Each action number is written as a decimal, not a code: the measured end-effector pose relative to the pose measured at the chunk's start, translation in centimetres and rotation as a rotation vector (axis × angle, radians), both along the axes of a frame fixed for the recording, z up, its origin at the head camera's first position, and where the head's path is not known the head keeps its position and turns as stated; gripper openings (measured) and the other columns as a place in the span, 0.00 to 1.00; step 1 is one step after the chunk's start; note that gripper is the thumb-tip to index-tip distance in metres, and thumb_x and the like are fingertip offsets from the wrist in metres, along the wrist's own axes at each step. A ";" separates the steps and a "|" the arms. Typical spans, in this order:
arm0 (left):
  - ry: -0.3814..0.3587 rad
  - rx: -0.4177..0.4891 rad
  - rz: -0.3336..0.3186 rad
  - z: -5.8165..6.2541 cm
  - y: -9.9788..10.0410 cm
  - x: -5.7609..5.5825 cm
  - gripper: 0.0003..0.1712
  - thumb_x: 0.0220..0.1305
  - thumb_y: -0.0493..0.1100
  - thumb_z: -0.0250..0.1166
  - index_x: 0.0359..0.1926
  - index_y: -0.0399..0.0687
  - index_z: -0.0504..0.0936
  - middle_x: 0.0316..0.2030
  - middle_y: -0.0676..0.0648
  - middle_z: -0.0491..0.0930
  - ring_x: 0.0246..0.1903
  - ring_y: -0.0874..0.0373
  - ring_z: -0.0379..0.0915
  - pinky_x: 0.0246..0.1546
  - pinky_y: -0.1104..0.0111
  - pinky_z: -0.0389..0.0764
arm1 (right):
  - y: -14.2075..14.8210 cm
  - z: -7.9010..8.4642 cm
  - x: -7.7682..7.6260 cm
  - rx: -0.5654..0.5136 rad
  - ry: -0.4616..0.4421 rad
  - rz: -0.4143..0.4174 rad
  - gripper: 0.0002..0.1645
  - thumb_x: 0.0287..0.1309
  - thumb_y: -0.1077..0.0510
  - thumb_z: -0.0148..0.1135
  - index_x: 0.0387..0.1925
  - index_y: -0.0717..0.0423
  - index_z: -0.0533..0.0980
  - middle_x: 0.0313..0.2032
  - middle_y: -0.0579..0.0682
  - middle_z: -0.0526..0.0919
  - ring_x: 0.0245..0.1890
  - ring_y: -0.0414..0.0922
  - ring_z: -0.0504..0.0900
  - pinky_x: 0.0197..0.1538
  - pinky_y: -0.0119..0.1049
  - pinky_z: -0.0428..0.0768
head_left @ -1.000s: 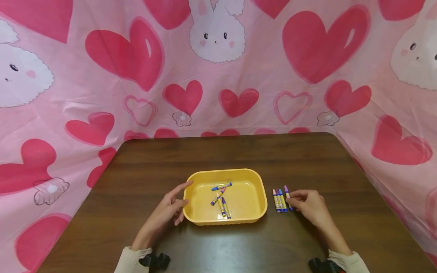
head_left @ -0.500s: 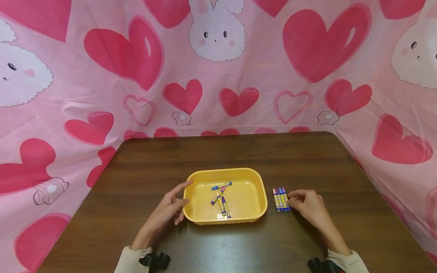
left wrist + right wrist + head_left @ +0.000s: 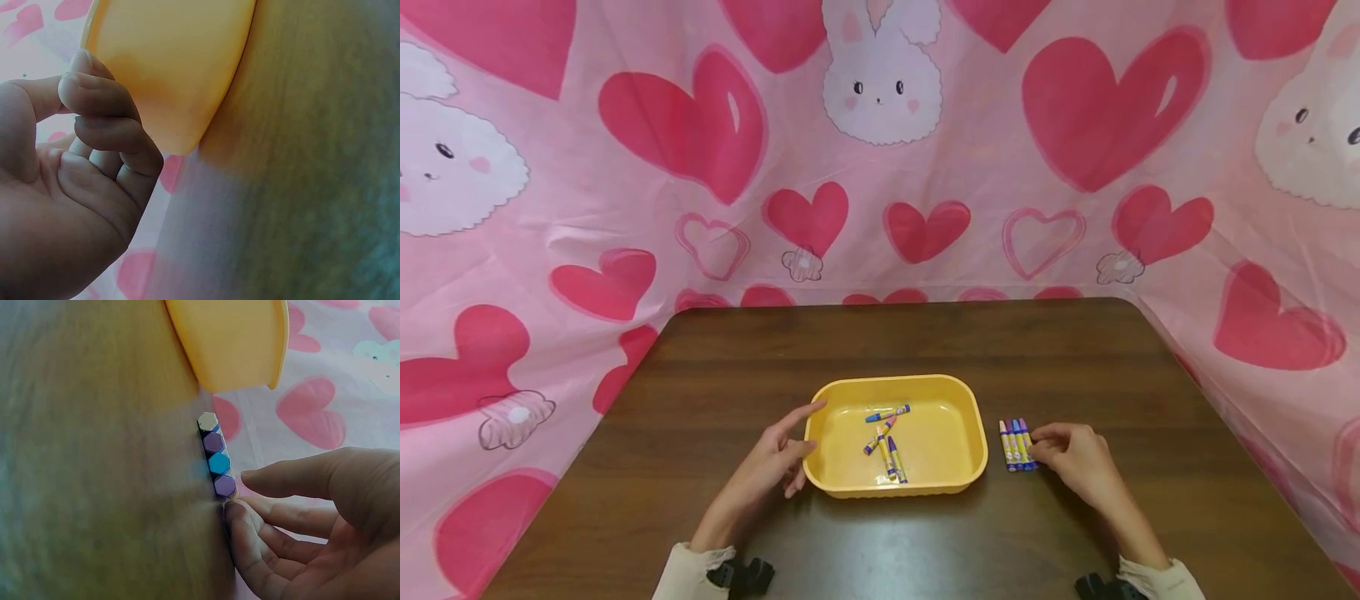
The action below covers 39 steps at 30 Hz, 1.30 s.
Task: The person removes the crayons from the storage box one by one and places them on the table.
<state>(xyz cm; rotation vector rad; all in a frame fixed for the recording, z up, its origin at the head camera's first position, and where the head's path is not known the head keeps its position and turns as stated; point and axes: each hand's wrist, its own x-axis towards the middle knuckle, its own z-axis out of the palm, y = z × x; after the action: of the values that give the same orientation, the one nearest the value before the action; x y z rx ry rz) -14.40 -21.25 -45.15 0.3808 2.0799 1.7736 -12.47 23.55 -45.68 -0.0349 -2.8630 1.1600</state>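
Observation:
In the head view a yellow plastic basket (image 3: 925, 450) holds several loose crayons (image 3: 884, 435) with yellow wrappers. My left hand (image 3: 769, 458) grips its left rim, thumb and forefinger at the edge; the left wrist view shows the same hold on the basket wall (image 3: 175, 69). Right of the basket, several crayons (image 3: 1013, 446) lie side by side in a tight row, tips away from me. My right hand (image 3: 1078, 457) touches the violet crayon (image 3: 224, 485) at the row's right end. Its thumb and fingers are slightly parted there, not wrapped round the crayon.
Everything stands on a dark brown wooden table (image 3: 880, 342). A pink cloth (image 3: 865, 167) printed with hearts and rabbits hangs behind and at both sides. Black wrist cameras (image 3: 748, 575) sit at my cuffs.
A second ago my right hand held the violet crayon slightly apart from the row; it now lies against the others and the fingers have loosened. The left hand has stayed at the basket.

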 end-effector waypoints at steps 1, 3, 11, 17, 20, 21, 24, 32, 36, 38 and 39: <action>0.001 -0.001 0.001 0.0 -0.1 0.0 0.34 0.73 0.38 0.56 0.76 0.47 0.56 0.15 0.46 0.74 0.09 0.58 0.66 0.13 0.72 0.74 | -0.1 0.0 0.0 -0.002 0.000 -0.001 0.11 0.53 0.59 0.73 0.37 0.60 0.85 0.30 0.48 0.87 0.29 0.41 0.83 0.31 0.32 0.77; 0.003 -0.003 0.005 0.0 -0.1 0.1 0.34 0.73 0.38 0.56 0.76 0.47 0.57 0.15 0.46 0.74 0.09 0.58 0.66 0.13 0.72 0.74 | -0.2 0.1 0.1 -0.002 0.008 -0.006 0.10 0.53 0.59 0.72 0.38 0.59 0.85 0.30 0.47 0.87 0.29 0.41 0.83 0.31 0.32 0.77; -0.006 0.004 0.014 -0.3 0.0 0.1 0.33 0.73 0.39 0.56 0.76 0.49 0.58 0.15 0.46 0.73 0.10 0.58 0.66 0.13 0.72 0.74 | -1.4 1.5 0.5 0.011 0.206 -0.048 0.09 0.53 0.63 0.73 0.38 0.58 0.85 0.30 0.46 0.86 0.30 0.40 0.83 0.33 0.28 0.79; -0.003 -0.005 0.026 -0.4 0.1 0.1 0.33 0.74 0.41 0.56 0.76 0.53 0.59 0.16 0.46 0.74 0.11 0.58 0.67 0.14 0.72 0.74 | -4.7 3.7 0.6 -0.021 0.387 0.028 0.10 0.48 0.66 0.76 0.35 0.57 0.85 0.28 0.43 0.84 0.27 0.35 0.80 0.32 0.27 0.80; 0.011 -0.013 0.022 -0.3 0.0 0.1 0.32 0.74 0.42 0.55 0.76 0.51 0.58 0.17 0.45 0.74 0.11 0.57 0.67 0.14 0.71 0.74 | -6.6 4.8 0.3 -0.039 0.400 0.103 0.10 0.48 0.66 0.76 0.35 0.56 0.85 0.29 0.42 0.82 0.28 0.36 0.78 0.32 0.30 0.81; 0.012 -0.017 0.023 -0.3 0.0 0.0 0.32 0.74 0.42 0.55 0.76 0.51 0.58 0.17 0.45 0.74 0.11 0.57 0.67 0.14 0.71 0.75 | -7.3 5.0 0.1 -0.040 0.397 0.129 0.10 0.48 0.66 0.76 0.35 0.56 0.85 0.28 0.42 0.82 0.27 0.36 0.78 0.32 0.32 0.82; 0.023 -0.018 0.016 -0.2 -0.1 0.0 0.32 0.74 0.41 0.56 0.76 0.49 0.59 0.17 0.44 0.74 0.11 0.57 0.66 0.14 0.71 0.75 | -9.2 5.5 -0.5 -0.036 0.379 0.206 0.11 0.48 0.65 0.76 0.35 0.56 0.85 0.29 0.43 0.82 0.28 0.38 0.78 0.33 0.34 0.82; -0.025 -0.028 0.036 0.0 0.1 0.0 0.33 0.73 0.41 0.57 0.75 0.52 0.60 0.16 0.46 0.74 0.10 0.58 0.66 0.15 0.73 0.74 | -14.2 5.1 -1.9 -0.028 0.286 0.361 0.09 0.48 0.66 0.75 0.34 0.59 0.85 0.29 0.47 0.83 0.28 0.42 0.80 0.33 0.33 0.82; -0.032 -0.031 0.041 0.1 0.2 0.1 0.32 0.73 0.41 0.57 0.75 0.53 0.60 0.15 0.46 0.73 0.10 0.57 0.66 0.15 0.72 0.74 | -16.2 4.1 -2.6 -0.021 0.261 0.426 0.07 0.48 0.65 0.75 0.31 0.59 0.85 0.24 0.42 0.80 0.25 0.37 0.76 0.30 0.28 0.77; -0.026 -0.029 0.043 0.1 0.2 0.1 0.32 0.73 0.40 0.56 0.75 0.53 0.60 0.15 0.45 0.73 0.10 0.57 0.65 0.14 0.72 0.74 | -16.9 3.5 -2.8 -0.004 0.238 0.442 0.05 0.49 0.63 0.74 0.29 0.58 0.84 0.21 0.40 0.78 0.23 0.35 0.74 0.28 0.28 0.75; -0.024 -0.027 0.042 0.1 0.2 0.1 0.32 0.73 0.40 0.56 0.75 0.52 0.60 0.15 0.45 0.73 0.10 0.57 0.65 0.14 0.72 0.74 | -17.2 3.2 -2.9 0.011 0.217 0.446 0.05 0.49 0.62 0.74 0.28 0.57 0.83 0.20 0.39 0.77 0.22 0.34 0.72 0.27 0.28 0.73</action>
<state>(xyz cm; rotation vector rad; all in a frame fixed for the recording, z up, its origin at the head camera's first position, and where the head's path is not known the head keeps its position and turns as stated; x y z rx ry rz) -14.31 -21.09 -45.06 0.3087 2.1072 1.7632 -15.37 6.31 -42.51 0.7162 -2.7539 1.1196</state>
